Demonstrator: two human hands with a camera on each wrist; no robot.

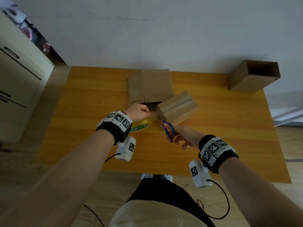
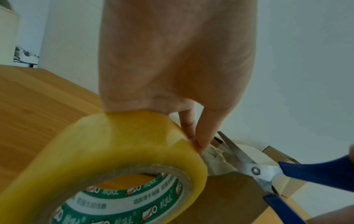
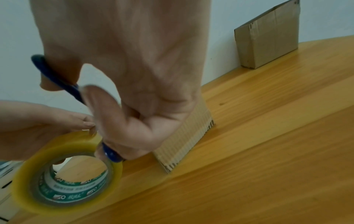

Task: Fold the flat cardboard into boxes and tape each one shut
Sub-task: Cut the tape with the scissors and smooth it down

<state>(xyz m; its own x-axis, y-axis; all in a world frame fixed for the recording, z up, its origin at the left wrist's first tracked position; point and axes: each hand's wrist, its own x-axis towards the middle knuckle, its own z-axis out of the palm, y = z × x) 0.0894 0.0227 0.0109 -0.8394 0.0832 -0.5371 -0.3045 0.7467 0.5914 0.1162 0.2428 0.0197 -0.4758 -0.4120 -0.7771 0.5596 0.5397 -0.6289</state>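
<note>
Over the table (image 1: 85,99), left hand (image 1: 139,113) pinches the tape roll (image 1: 142,124); right hand (image 1: 180,136), fingers curled, grips scissors (image 1: 167,126) beside the box (image 1: 177,106)

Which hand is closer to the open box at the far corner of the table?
Right. The right hand, gripping the scissors, sits on the same side as the open box; the left hand, holding the tape roll, is farther across the table.

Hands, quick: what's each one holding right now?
Left hand: grips the tape roll.
Right hand: grips the blue scissors.
</note>
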